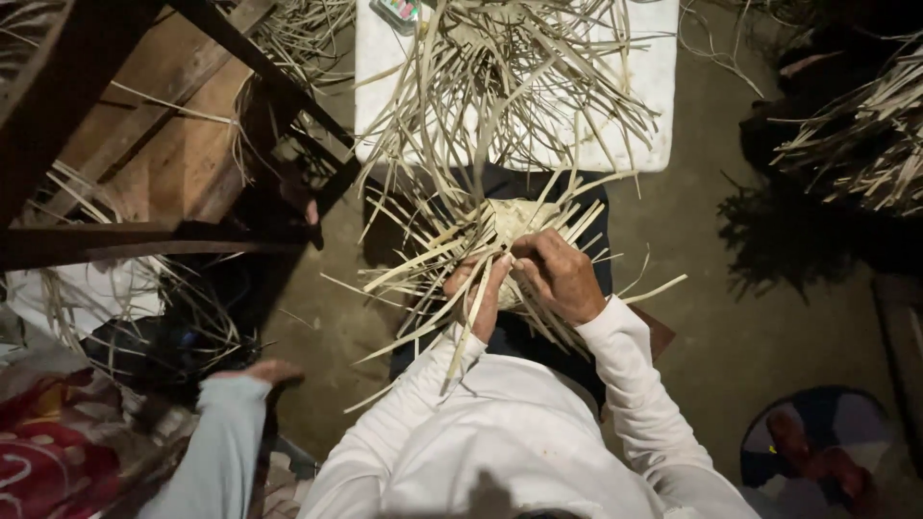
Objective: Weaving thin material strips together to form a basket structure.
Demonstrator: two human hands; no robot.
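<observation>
Woven palm-strip work [510, 226] sat in front of me, low over my lap and just below the white box [635, 86]. I judged it early in the making: only a small, tight plaited patch had formed at the middle, while long loose strips [413, 274] fanned out on every side, unwoven. Most of the weaving seemed left to do.

My left hand [479, 288] was curled narrow, pinching a few strips at the near edge of the patch. My right hand [562, 274] was closed over the patch's right side, fingers bent down on the strands there. The two hands nearly touched.

As for containers, the white box lay flat with a heap of spare strips [519, 67] piled across its top; whether anything was inside it I could not tell. A small coloured packet [396, 10] rested on its far corner. Another person's sleeve [226, 432] reached in at the lower left, well apart from my hands.
</observation>
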